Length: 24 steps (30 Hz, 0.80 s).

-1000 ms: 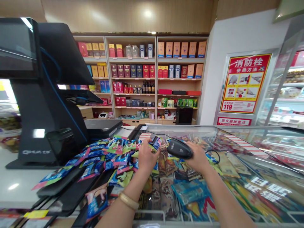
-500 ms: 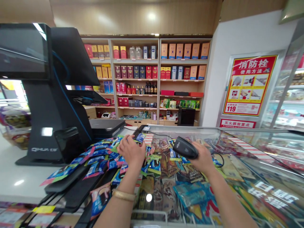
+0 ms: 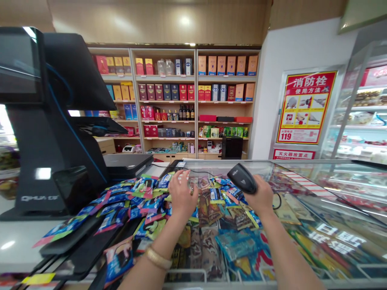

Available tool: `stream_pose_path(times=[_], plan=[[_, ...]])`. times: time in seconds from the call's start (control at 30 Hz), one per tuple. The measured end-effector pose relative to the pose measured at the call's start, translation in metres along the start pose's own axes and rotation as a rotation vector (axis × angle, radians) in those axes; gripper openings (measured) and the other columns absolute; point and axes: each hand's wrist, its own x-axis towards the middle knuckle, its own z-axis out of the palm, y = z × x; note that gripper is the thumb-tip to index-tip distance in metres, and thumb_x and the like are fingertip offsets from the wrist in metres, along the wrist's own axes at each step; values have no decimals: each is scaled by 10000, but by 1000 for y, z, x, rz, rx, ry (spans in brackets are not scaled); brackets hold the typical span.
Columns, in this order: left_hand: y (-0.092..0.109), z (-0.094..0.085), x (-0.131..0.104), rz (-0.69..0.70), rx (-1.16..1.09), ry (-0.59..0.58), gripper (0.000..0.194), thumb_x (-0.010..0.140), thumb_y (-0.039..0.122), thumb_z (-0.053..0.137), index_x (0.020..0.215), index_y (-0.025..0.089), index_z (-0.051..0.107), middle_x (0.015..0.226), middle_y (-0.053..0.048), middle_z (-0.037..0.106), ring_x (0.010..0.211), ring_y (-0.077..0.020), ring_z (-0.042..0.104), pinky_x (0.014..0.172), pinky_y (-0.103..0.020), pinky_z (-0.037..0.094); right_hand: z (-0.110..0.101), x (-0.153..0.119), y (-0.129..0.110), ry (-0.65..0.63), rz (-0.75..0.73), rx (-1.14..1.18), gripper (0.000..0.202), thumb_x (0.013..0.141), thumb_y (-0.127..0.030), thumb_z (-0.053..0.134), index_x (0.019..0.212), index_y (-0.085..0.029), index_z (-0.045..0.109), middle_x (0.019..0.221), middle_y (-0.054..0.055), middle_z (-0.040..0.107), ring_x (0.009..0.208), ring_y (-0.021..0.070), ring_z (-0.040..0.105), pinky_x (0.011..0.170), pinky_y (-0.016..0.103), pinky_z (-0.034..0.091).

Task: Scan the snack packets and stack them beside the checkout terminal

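While gripping the black scanner (image 3: 242,178) in the right hand (image 3: 260,197), with fingers (image 3: 252,198) wrapped round the handle, holding it tilted over the smaller packet group (image 3: 223,192) at the glass-topped cabinet (image 3: 217,285). Holding the left hand (image 3: 182,203) at the right-hand edge of the larger packet pile (image 3: 145,205), with fingers spread and slightly bent. Seen pinched there: nothing; contact with packets, cannot tell. Noted on the left wrist: gold-coloured bracelet (image 3: 159,257). Found one packet (image 3: 119,259) nearer the body, apart from the hands. Found at left, on the white worktop (image 3: 18,237): dark terminal (image 3: 45,141), just beside the pile. Noted behind: shelves (image 3: 196,102) of boxes and bottles; to the right of these, red poster (image 3: 305,106) on the wall.
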Motion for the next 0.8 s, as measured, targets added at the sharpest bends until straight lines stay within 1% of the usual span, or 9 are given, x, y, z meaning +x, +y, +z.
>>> stream_pose_path(times=[0.1,0.17,0.23,0.3,0.4,0.5,0.63,0.7,0.8], plan=[[12,23,-3,99,-117,-219,478,770,208,566,1245,177,515,1270,-149,480,1200,-295,462,1002,-447,380,0,0,3,69,43,-4,81,713,-276,553,767,-216,542,720,27,580,695,206,556,647,296,387],[19,43,3,96,-156,-366,503,773,231,568,1269,176,505,1286,-150,482,1191,-289,483,999,-431,391,1,0,3,99,50,5,87,708,-276,558,765,-213,538,719,25,577,697,205,552,651,295,386],[23,65,15,17,-185,-501,531,793,267,556,1309,168,481,1310,-153,492,1207,-280,489,1024,-409,373,2,0,3,105,57,9,80,706,-271,562,749,-211,530,711,22,570,696,202,549,651,292,382],[26,88,30,-104,-210,-618,549,816,296,539,1337,139,464,1351,-170,494,1260,-270,462,1065,-374,328,3,-1,2,84,73,7,71,706,-260,566,745,-209,535,714,21,570,693,196,545,645,287,375],[24,121,45,-194,-223,-703,527,837,350,518,1306,111,515,1347,-198,530,1265,-287,477,1059,-373,334,3,-1,1,73,95,22,90,710,-253,566,786,-205,562,750,30,591,706,198,550,644,286,376],[20,146,51,-211,-257,-771,466,839,413,506,1202,146,624,1249,-149,630,1194,-279,550,1000,-346,397,3,-1,1,78,77,38,117,700,-239,569,812,-204,570,774,35,602,732,205,563,659,291,388],[15,166,56,-181,-311,-857,384,790,480,554,980,203,741,985,-71,745,1029,-273,644,880,-302,461,2,1,-1,77,72,50,128,694,-222,572,821,-207,571,773,34,603,749,214,574,651,294,389],[14,175,62,-166,-331,-892,351,746,482,604,854,189,762,824,-58,753,929,-278,669,819,-295,475,1,2,-3,93,74,54,146,696,-219,570,841,-206,575,781,36,605,756,218,576,655,297,392],[17,188,71,-133,-382,-935,294,656,449,692,711,167,753,624,-36,708,793,-268,672,749,-289,485,-1,2,-6,101,86,62,166,702,-206,557,866,-204,581,788,39,606,768,221,575,675,305,399]])
